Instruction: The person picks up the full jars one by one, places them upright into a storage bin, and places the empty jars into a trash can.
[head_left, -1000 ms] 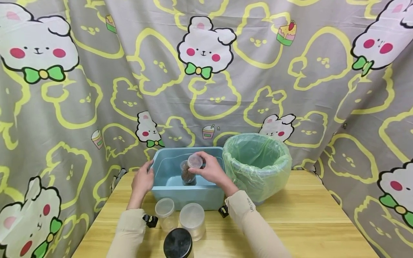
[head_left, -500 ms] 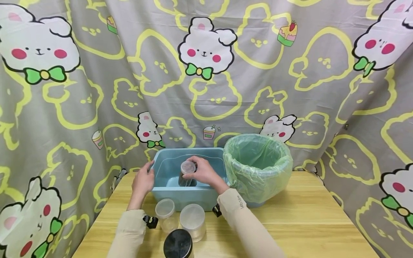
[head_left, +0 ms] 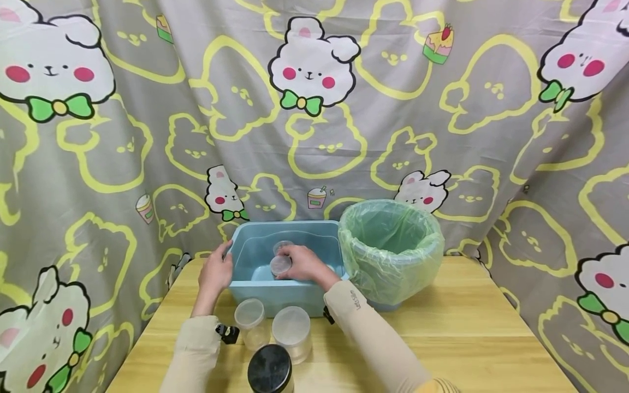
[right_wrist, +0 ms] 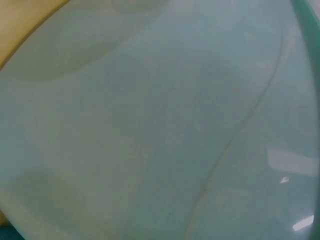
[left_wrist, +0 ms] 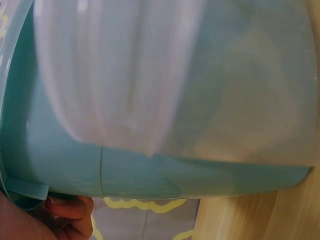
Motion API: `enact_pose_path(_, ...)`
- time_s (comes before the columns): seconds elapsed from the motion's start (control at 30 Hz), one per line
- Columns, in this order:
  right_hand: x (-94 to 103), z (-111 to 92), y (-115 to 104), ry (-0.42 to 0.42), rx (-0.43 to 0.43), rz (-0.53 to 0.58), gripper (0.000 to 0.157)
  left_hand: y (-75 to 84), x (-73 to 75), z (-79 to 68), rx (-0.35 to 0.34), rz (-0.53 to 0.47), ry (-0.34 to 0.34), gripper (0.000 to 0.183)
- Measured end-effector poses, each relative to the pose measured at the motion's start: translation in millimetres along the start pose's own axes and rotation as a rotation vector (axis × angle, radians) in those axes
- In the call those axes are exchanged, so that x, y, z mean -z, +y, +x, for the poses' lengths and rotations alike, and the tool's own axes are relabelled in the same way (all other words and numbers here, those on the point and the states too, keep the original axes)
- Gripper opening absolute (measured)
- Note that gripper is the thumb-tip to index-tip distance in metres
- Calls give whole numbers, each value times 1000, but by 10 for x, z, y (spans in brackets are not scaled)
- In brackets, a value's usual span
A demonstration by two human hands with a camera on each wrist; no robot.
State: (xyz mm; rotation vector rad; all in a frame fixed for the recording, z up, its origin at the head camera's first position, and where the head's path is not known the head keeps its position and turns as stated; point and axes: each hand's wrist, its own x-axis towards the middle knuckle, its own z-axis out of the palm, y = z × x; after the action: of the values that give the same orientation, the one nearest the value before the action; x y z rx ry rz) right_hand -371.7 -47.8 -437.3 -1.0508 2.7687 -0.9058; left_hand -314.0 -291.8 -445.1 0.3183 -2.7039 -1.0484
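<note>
The person's left hand gripped the near-left side of a blue plastic tub, and the left wrist view showed its fingers bent in against the outside, under the lip. The right hand reached down into that tub and grasped a small round container with a translucent lid, its fingers on the far side and its thumb on the near side. The container was inside the tub, to the right of the left hand; whether it touched the bottom could not be told. Just beyond the right hand's fingers stood another clear container, also inside the tub and partly hidden.

Nearer the person than both hands, on the wooden table, three jars stood close together: a clear jar with a frosted lid just right of the left wrist, a wider frosted-lidded jar in front of the right hand, and a black-lidded jar nearest of all. To the right of the right hand, beside the tub, was a bin lined with a green plastic bag. Beyond both hands hung a grey rabbit-print curtain.
</note>
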Motion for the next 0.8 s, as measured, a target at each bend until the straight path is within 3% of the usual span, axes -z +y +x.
enact_pose_path(0.23,1,11,-7,-73,-61,-34,52,3,10,21,7,5,-13,52)
enact_pose_path(0.4,-16,7,-1,-70,-97,-38,49,4,5,18,0,7,-15,52)
enact_pose_path(0.8,-37,36,9,-141,-129,-84,24,15,23,-6,-3,4,-22,53)
